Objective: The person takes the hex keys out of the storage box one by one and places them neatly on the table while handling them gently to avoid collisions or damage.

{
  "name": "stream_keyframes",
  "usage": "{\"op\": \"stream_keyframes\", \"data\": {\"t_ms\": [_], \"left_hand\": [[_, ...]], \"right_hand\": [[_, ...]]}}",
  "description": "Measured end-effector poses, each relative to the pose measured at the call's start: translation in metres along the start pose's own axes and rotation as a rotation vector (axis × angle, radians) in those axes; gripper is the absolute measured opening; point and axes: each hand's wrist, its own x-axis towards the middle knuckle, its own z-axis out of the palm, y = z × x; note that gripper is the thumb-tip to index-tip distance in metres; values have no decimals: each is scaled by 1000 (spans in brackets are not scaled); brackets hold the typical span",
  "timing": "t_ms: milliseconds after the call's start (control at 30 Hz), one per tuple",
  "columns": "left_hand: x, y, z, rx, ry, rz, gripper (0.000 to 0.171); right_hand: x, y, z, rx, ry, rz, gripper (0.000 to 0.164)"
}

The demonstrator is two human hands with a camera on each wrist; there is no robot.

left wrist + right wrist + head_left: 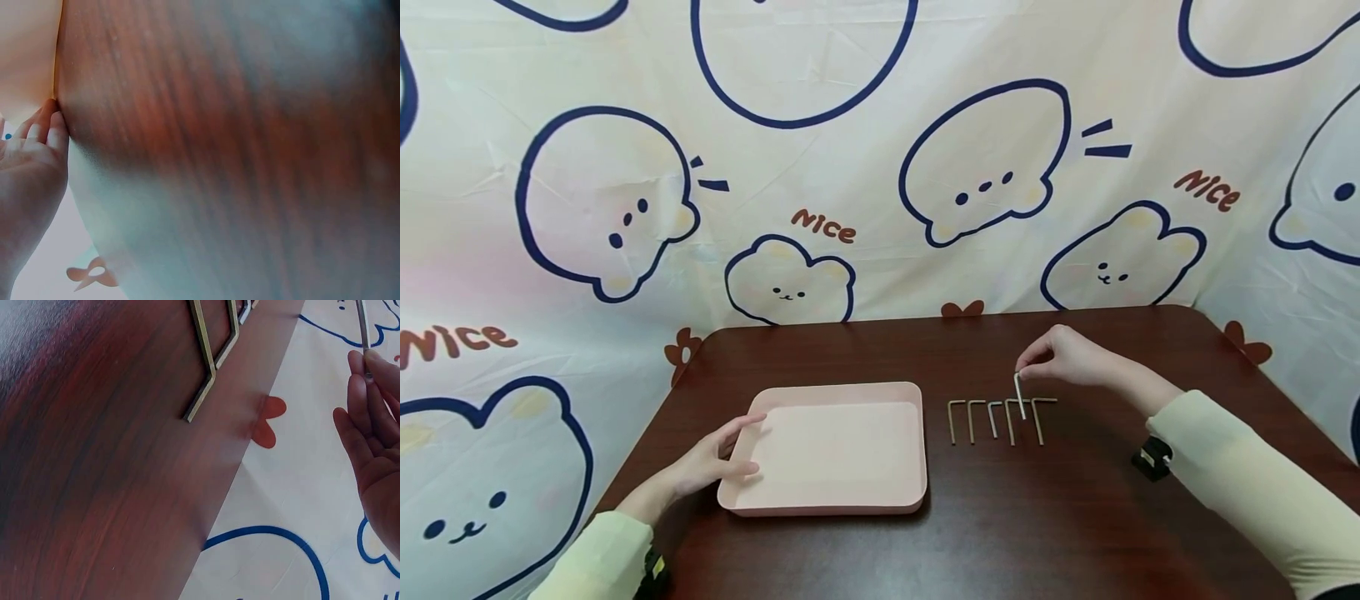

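My right hand (1067, 357) pinches a silver L-shaped hex key (1019, 398) by its upper end between thumb and fingertips. Its long arm points down, overlapping the row of keys in the head view; the right wrist view also shows the held key (363, 324) above the fingertips. Several brass-coloured and silver hex keys (1011, 427) lie side by side on the table. On the left, my left hand (703, 462) holds the side of a shallow pink tray (827, 508), thumb and forefinger over its rim. Other fingers (57, 128) meet its outer wall in the left wrist view.
The dark wooden table (1000, 533) has rounded far corners. A cartoon-printed cloth (880, 183) hangs behind it and along both sides. The tray stands left of the row of keys, with a narrow strip of tabletop between them.
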Motion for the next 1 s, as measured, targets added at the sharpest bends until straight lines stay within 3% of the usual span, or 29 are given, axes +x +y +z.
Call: {"op": "stream_keyframes", "data": {"t_ms": [500, 1000], "left_hand": [[0, 1, -1, 2, 0, 16, 78], [0, 1, -1, 2, 2, 27, 77]], "right_hand": [[-29, 27, -16, -34, 74, 52, 7], [-42, 61, -17, -41, 94, 103, 6]]}}
